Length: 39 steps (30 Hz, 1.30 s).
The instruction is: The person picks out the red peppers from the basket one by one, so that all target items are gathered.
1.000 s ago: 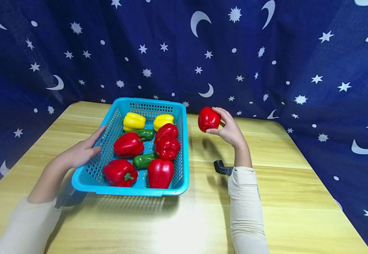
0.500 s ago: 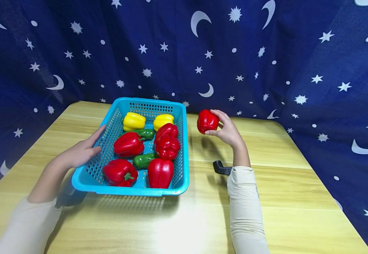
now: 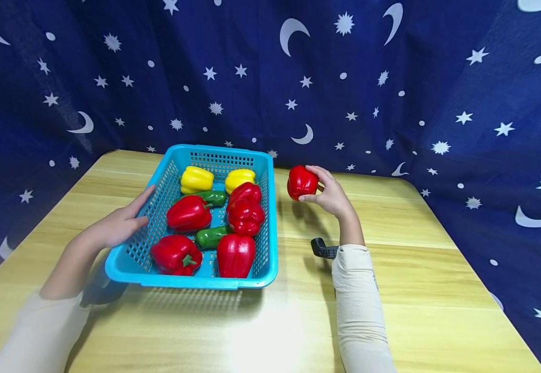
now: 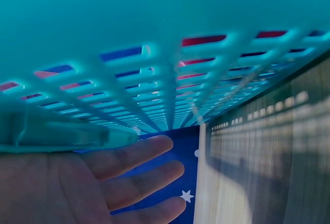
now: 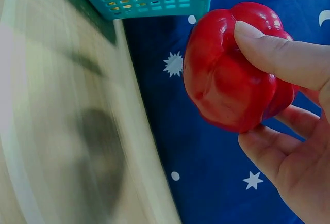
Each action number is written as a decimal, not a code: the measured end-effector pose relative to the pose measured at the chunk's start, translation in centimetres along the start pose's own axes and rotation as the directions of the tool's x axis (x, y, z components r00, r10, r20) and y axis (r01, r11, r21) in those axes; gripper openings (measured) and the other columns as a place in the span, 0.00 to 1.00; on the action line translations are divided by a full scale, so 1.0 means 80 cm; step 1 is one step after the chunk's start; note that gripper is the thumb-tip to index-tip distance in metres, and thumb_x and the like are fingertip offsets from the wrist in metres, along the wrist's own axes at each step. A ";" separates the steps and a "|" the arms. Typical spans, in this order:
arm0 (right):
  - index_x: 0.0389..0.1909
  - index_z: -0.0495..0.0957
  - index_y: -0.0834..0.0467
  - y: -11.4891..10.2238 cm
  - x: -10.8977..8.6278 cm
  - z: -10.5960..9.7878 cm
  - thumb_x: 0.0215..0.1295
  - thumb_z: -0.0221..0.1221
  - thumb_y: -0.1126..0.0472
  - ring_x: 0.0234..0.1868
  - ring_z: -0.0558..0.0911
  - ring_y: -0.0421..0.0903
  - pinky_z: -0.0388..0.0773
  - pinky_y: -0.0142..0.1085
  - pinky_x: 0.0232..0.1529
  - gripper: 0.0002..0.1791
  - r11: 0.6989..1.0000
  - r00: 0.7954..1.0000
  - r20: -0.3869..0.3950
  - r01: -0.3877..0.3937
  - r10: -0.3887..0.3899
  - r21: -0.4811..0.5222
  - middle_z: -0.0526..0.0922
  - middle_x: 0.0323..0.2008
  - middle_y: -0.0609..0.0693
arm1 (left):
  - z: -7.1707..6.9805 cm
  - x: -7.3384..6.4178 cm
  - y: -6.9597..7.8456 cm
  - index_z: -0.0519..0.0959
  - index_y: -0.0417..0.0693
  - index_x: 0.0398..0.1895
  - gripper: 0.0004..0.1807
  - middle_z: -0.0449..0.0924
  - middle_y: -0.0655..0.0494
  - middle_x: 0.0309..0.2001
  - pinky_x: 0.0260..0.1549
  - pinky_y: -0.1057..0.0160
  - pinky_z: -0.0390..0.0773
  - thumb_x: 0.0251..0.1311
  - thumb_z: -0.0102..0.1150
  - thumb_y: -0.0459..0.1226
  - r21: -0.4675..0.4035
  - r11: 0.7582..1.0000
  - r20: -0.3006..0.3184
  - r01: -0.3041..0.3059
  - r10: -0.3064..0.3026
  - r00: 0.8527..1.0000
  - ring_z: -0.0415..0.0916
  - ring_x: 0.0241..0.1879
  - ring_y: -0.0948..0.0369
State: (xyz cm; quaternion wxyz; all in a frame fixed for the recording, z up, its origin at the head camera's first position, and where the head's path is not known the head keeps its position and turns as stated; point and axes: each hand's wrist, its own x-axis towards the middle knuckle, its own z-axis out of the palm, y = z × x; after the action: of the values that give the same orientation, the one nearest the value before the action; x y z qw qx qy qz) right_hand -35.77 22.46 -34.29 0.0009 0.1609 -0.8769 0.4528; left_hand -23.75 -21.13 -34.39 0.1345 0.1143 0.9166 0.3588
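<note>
In the head view my left hand [image 3: 116, 225] holds the left rim of a blue plastic basket [image 3: 210, 282], thumb over the rim. Seen from the left wrist, several fingers [image 4: 144, 182] extend straight beneath the rim, outside the perforated wall; the thumb is hidden. My right hand [image 3: 331, 194] grips a red bell pepper [image 3: 301, 182] above the table, right of the basket. The right wrist view shows the thumb [image 5: 278, 53] on one side of this pepper and fingers on the other. Inside the basket lie red bell peppers [image 3: 189, 213], yellow bell peppers [image 3: 197, 179] and green peppers [image 3: 211, 237].
A light wooden table [image 3: 420, 290] lies beneath everything. Behind it hangs a dark blue curtain [image 3: 252, 67] with white stars and moons. A black strap-like piece [image 3: 323, 248] sticks out beside the right wrist, over the table.
My right hand has moved slightly left and down with the red bell pepper, closer to the table. My left hand and the basket have stayed in place.
</note>
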 end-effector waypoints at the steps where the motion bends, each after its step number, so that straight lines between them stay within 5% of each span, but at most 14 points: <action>1: 0.65 0.61 0.55 0.000 0.000 0.001 0.45 0.68 0.67 0.66 0.60 0.58 0.61 0.48 0.65 0.44 1.000 1.000 0.001 0.000 0.000 0.000 0.55 0.68 0.55 | 0.000 0.000 0.000 0.26 0.47 0.70 0.39 0.45 0.23 0.65 0.41 0.42 0.77 0.64 0.34 0.33 0.000 1.000 -0.001 0.000 0.000 1.000 0.68 0.50 0.32; 39: 0.65 0.61 0.53 0.024 0.004 0.018 0.44 0.69 0.65 0.64 0.63 0.59 0.62 0.53 0.63 0.44 0.993 0.996 0.047 -0.070 0.074 -0.094 0.58 0.66 0.57 | 0.002 -0.001 -0.003 0.26 0.47 0.70 0.38 0.47 0.23 0.64 0.41 0.43 0.77 0.64 0.35 0.33 0.009 1.000 -0.002 -0.010 0.010 1.000 0.71 0.49 0.34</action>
State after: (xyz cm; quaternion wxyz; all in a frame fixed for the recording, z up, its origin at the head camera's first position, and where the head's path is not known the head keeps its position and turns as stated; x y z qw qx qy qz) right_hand -36.40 22.23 -36.59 -0.0300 0.1404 -0.9020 0.4072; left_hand -23.64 -21.25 -34.62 0.1313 0.1193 0.9178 0.3553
